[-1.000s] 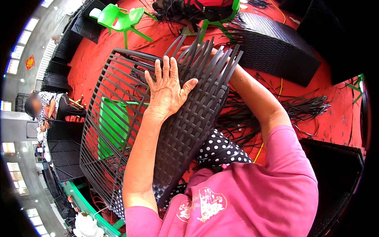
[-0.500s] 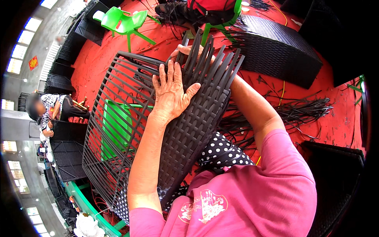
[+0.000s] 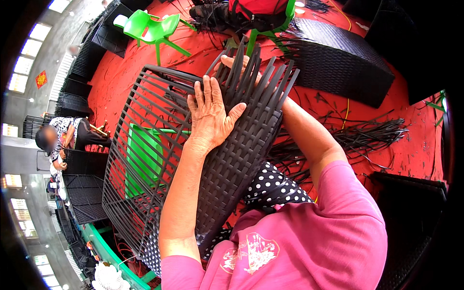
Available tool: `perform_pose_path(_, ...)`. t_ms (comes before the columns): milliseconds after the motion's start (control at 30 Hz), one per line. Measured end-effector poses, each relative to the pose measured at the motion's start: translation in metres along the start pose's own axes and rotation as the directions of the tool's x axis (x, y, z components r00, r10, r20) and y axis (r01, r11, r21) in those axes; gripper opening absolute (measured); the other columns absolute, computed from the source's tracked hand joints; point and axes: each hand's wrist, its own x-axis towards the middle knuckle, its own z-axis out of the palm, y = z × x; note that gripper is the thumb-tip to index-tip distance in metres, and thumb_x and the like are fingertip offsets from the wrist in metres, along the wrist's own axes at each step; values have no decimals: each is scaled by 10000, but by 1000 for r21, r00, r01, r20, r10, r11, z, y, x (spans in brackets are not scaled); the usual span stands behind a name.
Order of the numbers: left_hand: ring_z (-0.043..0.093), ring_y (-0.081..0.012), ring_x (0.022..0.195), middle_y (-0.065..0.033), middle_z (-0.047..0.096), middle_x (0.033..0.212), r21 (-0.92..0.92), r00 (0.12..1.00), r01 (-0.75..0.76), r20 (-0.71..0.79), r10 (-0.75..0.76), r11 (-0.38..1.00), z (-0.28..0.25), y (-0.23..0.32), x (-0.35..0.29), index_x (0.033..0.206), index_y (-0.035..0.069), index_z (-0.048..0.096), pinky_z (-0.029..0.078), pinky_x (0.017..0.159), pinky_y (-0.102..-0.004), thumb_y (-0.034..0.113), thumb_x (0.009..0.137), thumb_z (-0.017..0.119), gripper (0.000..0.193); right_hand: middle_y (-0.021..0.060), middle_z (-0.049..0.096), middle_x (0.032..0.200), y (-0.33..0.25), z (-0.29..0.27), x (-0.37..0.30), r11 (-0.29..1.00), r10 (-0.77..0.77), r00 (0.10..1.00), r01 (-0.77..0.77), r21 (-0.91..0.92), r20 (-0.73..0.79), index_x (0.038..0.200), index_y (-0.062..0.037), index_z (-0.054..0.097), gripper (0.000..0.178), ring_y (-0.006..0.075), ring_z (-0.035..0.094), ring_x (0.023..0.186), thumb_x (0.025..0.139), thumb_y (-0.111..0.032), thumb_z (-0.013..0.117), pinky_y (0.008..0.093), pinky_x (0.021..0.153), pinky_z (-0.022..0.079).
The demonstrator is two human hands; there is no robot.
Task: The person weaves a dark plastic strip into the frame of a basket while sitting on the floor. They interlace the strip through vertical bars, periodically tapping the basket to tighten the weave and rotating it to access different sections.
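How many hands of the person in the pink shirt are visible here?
2. The left hand lies spread over the black woven piece; the right hand is behind the unwoven strip ends, partly hidden by them.

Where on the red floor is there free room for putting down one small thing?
A wide patch of red floor lies between the upper-left green chair, the left black pieces and the wicker piece. Another, smaller and more littered, lies right of the loose strands. Those strands crowd the floor right of the wicker piece.
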Motion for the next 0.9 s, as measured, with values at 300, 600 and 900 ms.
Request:
perform_pose_path(300,71,-428,1362,-314,83,1448,32,999,13,-45,-11,999,5,-1,-1,1407,-66,82,53,1101,-509,685,846,310,965,26,604,676,4,7,-2,998,-23,995,30,64,-102,814,-12,615,407,101,557,601,916,-391,508,262,561,450)
perform_pose_path(600,101,-418,1359,-297,95,1452,34,999,-9,-35,10,999,0,0,0,1404,-69,91,73,1104,-496,682,849,307,959,42,620,743,16,-13,11,958,283,959,-283,53,0,820,-27,613,442,106,575,647,882,-458,538,272,569,459)
perform_pose_path(900,99,-402,1363,-269,98,1463,10,999,-3,-51,3,1000,2,-2,-2,1399,-77,104,72,1099,-513,675,854,311,952,108,614,1006,16,-11,2,904,190,942,-278,325,277,1201,-24,541,547,192,592,938,857,-447,581,342,864,448)
